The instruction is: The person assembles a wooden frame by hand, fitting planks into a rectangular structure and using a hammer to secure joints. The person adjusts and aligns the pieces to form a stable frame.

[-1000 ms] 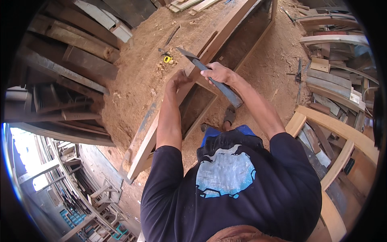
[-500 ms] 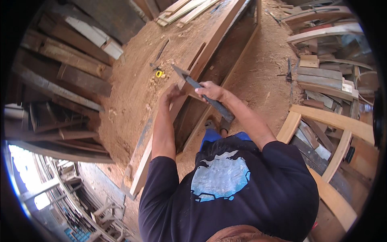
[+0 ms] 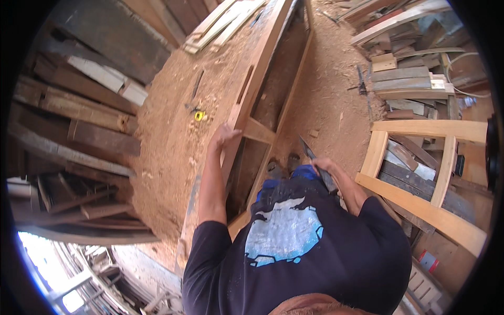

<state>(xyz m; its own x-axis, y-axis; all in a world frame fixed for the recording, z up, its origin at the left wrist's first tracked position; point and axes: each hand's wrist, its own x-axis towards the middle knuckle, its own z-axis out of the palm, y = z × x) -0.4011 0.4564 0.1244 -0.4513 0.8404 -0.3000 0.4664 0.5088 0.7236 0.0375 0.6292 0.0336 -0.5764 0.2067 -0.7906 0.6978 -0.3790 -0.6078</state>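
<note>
My left hand (image 3: 226, 137) lies on the near part of a long wooden beam (image 3: 257, 97), its fingers curled over the edge. The beam has a narrow slot (image 3: 245, 84) cut in its face and belongs to a timber frame. A short crosspiece (image 3: 259, 130) joins it close to my left fingers. Off to the right of the frame, my right hand (image 3: 324, 166) is closed round a long dark tool with a flat, pointed blade (image 3: 306, 147), resembling a large chisel. The blade points up and left, apart from the wood; its rear end lies beside my forearm.
Wood shavings cover the bench surface, where a yellow tape measure (image 3: 199, 116) and a dark slim tool (image 3: 198, 83) lie. Pale strips (image 3: 223, 26) rest at its far end. Stacked timber (image 3: 84, 107) fills the left; an assembled wooden frame (image 3: 420, 197) leans at right.
My right hand has drawn the tool away from the beam, rightward and closer to my body. My left hand stays at the beam. The whole view has turned slightly.
</note>
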